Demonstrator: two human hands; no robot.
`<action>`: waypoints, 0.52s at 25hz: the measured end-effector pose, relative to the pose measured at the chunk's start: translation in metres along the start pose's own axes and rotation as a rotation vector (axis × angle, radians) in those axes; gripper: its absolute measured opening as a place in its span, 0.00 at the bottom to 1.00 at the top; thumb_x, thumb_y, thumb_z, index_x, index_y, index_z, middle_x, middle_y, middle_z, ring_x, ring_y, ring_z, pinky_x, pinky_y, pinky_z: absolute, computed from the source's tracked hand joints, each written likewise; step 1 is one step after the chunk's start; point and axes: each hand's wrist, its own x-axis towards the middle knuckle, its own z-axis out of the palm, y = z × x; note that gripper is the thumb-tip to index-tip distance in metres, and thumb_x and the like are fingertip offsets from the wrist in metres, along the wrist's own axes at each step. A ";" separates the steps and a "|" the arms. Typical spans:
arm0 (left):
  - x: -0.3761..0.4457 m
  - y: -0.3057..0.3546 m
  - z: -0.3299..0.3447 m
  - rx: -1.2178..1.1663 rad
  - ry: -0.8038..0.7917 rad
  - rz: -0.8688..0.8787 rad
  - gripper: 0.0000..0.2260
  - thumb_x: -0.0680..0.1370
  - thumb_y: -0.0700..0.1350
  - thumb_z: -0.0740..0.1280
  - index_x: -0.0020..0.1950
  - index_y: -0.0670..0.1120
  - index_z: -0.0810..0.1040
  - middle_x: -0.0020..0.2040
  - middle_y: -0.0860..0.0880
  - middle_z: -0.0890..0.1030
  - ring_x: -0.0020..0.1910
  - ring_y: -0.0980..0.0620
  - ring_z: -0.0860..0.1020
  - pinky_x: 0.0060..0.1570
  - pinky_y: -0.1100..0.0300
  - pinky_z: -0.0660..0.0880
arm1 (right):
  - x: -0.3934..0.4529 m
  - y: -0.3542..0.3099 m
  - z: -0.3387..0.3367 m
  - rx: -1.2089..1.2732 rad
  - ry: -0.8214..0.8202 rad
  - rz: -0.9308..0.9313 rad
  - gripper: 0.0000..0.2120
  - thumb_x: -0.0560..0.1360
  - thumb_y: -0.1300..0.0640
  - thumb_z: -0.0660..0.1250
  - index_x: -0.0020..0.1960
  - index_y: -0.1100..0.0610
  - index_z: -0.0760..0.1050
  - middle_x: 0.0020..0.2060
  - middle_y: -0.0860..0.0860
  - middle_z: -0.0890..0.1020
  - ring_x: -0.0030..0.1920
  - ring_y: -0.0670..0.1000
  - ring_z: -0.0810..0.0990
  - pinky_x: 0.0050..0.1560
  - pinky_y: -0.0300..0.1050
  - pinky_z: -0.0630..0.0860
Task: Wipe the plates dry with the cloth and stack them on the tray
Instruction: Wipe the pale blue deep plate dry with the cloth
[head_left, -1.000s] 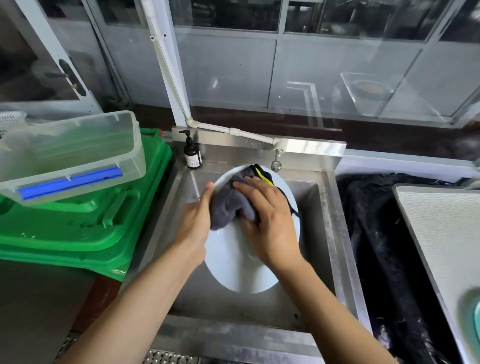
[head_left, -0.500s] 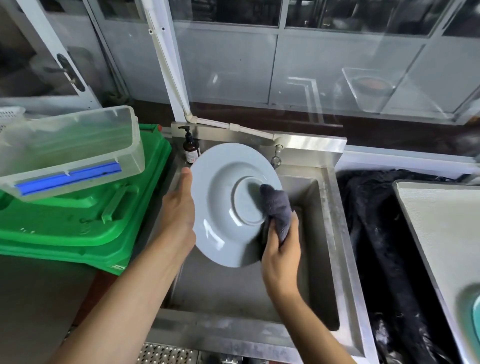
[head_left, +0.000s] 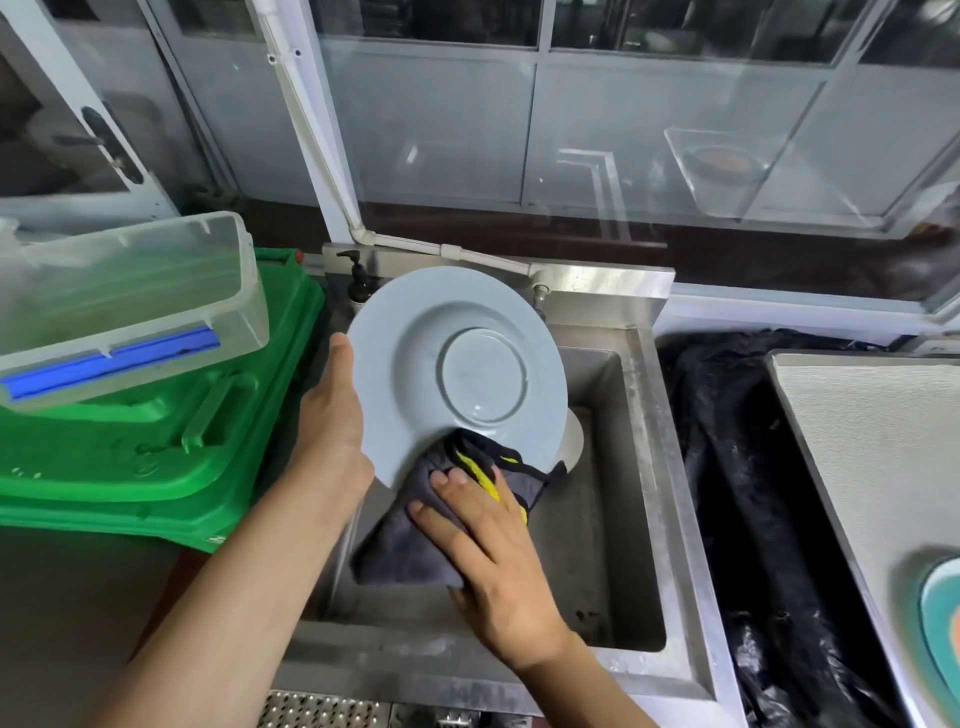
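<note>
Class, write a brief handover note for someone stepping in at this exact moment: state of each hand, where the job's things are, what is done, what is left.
Left hand grips the left rim of the grey plate, held tilted over the steel sink, underside facing the camera.
Right hand presses the dark cloth against the plate's lower rim.
Another plate's edge shows behind it in the sink.
The tray lies to the right, with a teal dish at its near edge.
Done: wiping is under way.
Left: finish the underside, stack the plate on the tray, then dry the rest.
</note>
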 end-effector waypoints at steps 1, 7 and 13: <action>0.001 0.000 -0.001 -0.018 -0.004 -0.012 0.22 0.76 0.68 0.65 0.51 0.50 0.80 0.39 0.55 0.86 0.36 0.54 0.85 0.32 0.60 0.79 | -0.008 0.008 -0.004 -0.001 0.022 0.038 0.22 0.83 0.62 0.61 0.77 0.54 0.70 0.78 0.52 0.67 0.79 0.56 0.66 0.77 0.64 0.63; -0.003 0.001 -0.008 -0.015 -0.060 0.010 0.20 0.78 0.67 0.63 0.50 0.51 0.81 0.39 0.55 0.87 0.36 0.54 0.86 0.29 0.61 0.79 | -0.008 0.037 -0.019 0.244 0.282 0.550 0.27 0.79 0.61 0.60 0.77 0.48 0.68 0.76 0.48 0.71 0.79 0.53 0.67 0.79 0.51 0.62; -0.012 -0.014 -0.007 0.093 -0.113 0.056 0.26 0.76 0.69 0.64 0.64 0.53 0.80 0.54 0.52 0.86 0.48 0.51 0.85 0.30 0.60 0.79 | 0.026 0.083 -0.044 0.358 0.330 0.776 0.27 0.75 0.68 0.62 0.72 0.50 0.73 0.69 0.46 0.78 0.70 0.40 0.73 0.74 0.44 0.68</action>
